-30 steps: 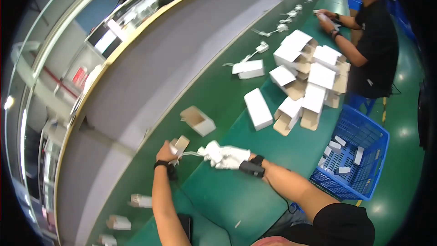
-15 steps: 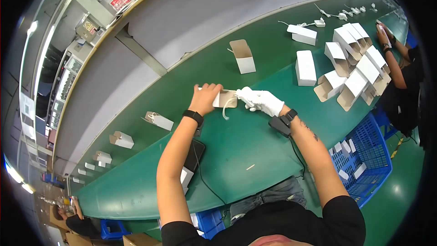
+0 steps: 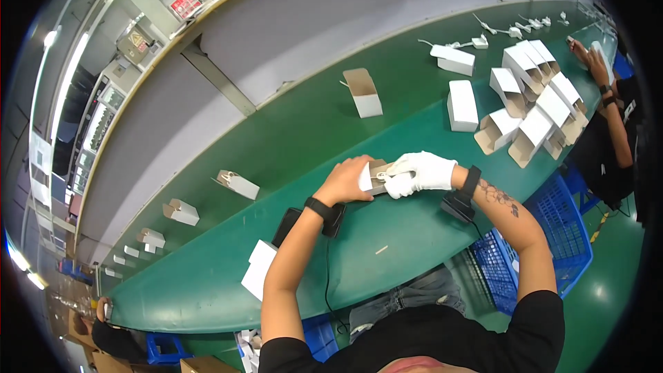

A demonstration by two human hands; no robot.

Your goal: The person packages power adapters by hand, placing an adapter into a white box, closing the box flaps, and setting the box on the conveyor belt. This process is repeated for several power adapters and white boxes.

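My bare left hand (image 3: pixel 345 181) grips a small white box (image 3: pixel 365 178) with a brown inside, its opening turned to the right. At that opening is my right hand (image 3: pixel 427 171) in a white glove, its fingers closed round a white cable (image 3: pixel 382 177). Part of the cable lies inside the box mouth; the rest is hidden by the glove. Both hands are above the green work surface (image 3: pixel 359 262). Beside my left forearm lie another white box (image 3: pixel 260 268) and a dark flat object (image 3: pixel 286 226).
Beyond my hands stands an open box (image 3: pixel 364 94) on the conveyor belt (image 3: pixel 297 121), with more boxes leftward. White boxes (image 3: pixel 535 131) are piled at the right, near white chargers with cables (image 3: pixel 478 42). A blue crate (image 3: pixel 563 235) stands below right. A co-worker's hands (image 3: pixel 595 62) are at far right.
Both my hands have come nearer to me and rightward with the box. The cable end that hung loose is now gathered at the box mouth. The co-worker's hands have shifted.
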